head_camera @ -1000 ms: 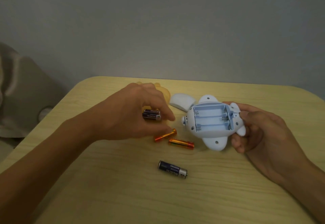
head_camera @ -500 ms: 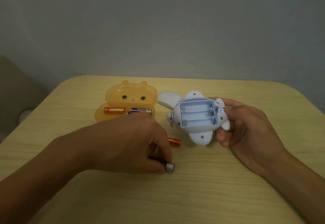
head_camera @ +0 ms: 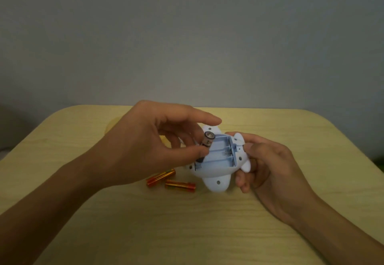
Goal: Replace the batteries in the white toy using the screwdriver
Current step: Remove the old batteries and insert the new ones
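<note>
Hiding the orange case (head_camera: 112,125) (mostly), left hand (head_camera: 145,146) pinches a battery (head_camera: 206,142).

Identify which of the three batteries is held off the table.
The dark battery, pinched by the left hand at the toy; both orange batteries lie on the table.
</note>
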A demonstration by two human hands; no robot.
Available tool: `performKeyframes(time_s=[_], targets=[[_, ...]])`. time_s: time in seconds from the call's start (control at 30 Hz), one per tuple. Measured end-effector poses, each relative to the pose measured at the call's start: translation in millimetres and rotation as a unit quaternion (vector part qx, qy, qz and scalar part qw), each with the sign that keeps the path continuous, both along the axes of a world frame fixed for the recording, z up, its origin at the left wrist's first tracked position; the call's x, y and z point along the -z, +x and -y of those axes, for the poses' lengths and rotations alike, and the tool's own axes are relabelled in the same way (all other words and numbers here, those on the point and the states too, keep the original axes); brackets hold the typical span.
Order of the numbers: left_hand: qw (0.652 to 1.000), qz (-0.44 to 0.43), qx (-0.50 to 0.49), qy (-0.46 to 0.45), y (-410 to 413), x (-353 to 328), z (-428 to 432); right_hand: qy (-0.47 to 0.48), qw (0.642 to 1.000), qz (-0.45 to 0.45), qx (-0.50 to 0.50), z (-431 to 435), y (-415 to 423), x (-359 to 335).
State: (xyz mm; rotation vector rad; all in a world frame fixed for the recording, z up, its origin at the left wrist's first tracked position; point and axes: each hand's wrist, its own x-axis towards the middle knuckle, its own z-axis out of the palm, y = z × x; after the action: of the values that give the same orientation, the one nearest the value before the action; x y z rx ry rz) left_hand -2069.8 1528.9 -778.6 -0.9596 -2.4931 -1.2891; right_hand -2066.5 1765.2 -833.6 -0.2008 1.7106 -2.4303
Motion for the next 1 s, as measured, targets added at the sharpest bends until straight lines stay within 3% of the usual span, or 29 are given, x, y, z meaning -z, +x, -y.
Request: performKeyframes(time_s=[0.13, 0.5, 1.0], targets=[[0.999, -0.034, -0.016, -0.003, -4, 5, -4, -0.004, 1.000, -0.003, -0.012, 0, 1, 0], [0.980, -0.106, -0.084, -0.149, -1, 19, -12, 0.011, 1.000, -0.016, -0.009, -2, 1, 0], [0.973, -0.167, -0.077, -0.139, -1, 26, -28, 0.030, 0.999, -0.017, -0.002, -1, 4, 0]])
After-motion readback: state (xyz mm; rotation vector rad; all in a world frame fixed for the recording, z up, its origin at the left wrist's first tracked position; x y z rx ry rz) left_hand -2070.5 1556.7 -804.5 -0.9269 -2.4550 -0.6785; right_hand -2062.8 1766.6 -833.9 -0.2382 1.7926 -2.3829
